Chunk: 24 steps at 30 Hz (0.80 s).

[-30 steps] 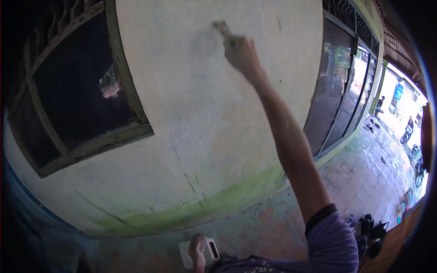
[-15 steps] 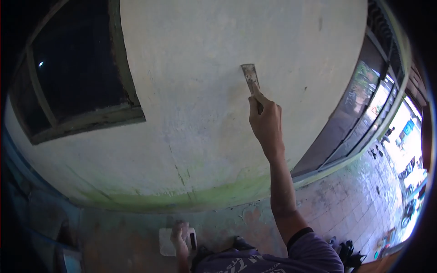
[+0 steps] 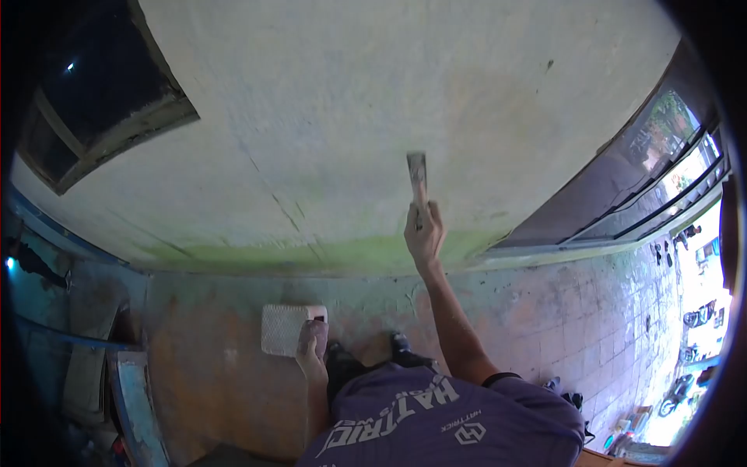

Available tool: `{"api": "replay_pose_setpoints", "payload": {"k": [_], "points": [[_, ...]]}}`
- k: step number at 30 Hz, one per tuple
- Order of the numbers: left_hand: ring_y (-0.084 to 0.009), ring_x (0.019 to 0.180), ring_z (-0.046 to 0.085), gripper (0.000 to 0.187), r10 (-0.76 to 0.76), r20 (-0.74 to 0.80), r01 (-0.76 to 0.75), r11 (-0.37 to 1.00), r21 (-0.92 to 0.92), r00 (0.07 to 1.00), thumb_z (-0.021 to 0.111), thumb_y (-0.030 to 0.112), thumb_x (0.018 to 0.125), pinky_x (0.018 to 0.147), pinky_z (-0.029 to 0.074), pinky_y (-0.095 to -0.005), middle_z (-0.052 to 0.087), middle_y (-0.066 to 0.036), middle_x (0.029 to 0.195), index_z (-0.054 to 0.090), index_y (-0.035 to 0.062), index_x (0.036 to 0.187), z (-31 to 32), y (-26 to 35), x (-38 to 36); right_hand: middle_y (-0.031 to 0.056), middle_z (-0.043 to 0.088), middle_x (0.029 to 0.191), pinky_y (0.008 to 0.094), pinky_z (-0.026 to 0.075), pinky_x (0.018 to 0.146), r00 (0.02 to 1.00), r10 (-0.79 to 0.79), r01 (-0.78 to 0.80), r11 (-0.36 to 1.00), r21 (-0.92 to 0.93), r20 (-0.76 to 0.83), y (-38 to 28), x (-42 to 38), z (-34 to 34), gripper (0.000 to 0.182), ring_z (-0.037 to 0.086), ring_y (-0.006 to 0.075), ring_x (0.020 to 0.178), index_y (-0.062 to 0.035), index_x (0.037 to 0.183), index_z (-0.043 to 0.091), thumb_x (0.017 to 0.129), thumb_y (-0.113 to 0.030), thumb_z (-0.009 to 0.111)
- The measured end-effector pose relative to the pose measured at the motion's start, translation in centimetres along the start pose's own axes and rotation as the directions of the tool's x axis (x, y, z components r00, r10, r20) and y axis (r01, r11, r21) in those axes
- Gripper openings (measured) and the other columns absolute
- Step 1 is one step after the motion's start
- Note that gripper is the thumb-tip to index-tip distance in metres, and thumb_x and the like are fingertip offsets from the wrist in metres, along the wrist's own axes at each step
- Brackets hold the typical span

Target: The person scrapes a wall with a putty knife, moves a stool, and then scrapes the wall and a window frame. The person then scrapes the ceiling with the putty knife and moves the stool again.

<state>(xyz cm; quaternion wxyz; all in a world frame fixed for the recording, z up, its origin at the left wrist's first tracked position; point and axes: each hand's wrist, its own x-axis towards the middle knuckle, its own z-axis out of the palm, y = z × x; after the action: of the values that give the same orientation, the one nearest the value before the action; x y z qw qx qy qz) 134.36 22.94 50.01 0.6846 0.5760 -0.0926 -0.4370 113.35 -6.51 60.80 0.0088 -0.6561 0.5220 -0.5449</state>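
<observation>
My right hand [image 3: 425, 236] is closed round the handle of a putty knife [image 3: 417, 173]. Its worn flat blade points up in front of the pale wall [image 3: 334, 117], low on the plaster; whether the edge touches cannot be told. My left hand [image 3: 312, 346] hangs low by my body with its fingers curled round something brownish that I cannot make out. Below that hand, a white rectangular object [image 3: 282, 330] with a textured top and a dark slot stands on the floor, partly covered by the fingers.
Green stain and cracks run along the wall's foot. A framed dark window [image 3: 117, 70] is at upper left, a long glass window [image 3: 622, 187] at right. Tiled floor [image 3: 560, 327] leads towards a bright opening. Bluish wooden furniture [image 3: 136, 389] stands at lower left; my shoes [image 3: 401, 342] are near the wall.
My right hand has brought the putty knife lower down the wall. The view has tipped downward, showing more floor and my shirt. My left hand stays by the white object.
</observation>
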Motion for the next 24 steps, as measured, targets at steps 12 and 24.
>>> {"api": "replay_pose_setpoints", "payload": {"k": [12, 24], "points": [[-0.0218, 0.103, 0.062, 0.031, 0.339, 0.029, -0.328, 0.880, 0.343, 0.940, 0.063, 0.009, 0.090, 0.081, 0.054, -0.0345, 0.061, -0.011, 0.112, 0.059, -0.0020, 0.119, -1.4, -5.0, -5.2, 0.0081, 0.053, 0.075, 0.0348, 0.043, 0.051, 0.996, -0.063, 0.057, 0.994, 0.089, 0.063, -3.2, 6.1, -1.7, 0.043, 0.051, 0.0238, 0.053, -0.0204, 0.132, 0.060, 0.091, -0.010, 0.063], [-0.0185, 0.106, 0.060, 0.033, -0.026, -0.190, 0.023, 1.000, -0.017, 0.981, 0.062, 0.011, 0.092, 0.089, 0.051, -0.0302, 0.061, -0.008, 0.116, 0.059, 0.0001, 0.123, -0.1, -5.7, -7.2, 0.0028, 0.052, 0.069, 0.0277, 0.041, 0.052, 0.618, 0.771, -0.767, 0.546, 0.339, 0.156, 14.4, -17.1, -4.0, 0.018, 0.048, 0.0089, 0.058, -0.0015, 0.100, 0.055, 0.099, -0.020, 0.055]]}}
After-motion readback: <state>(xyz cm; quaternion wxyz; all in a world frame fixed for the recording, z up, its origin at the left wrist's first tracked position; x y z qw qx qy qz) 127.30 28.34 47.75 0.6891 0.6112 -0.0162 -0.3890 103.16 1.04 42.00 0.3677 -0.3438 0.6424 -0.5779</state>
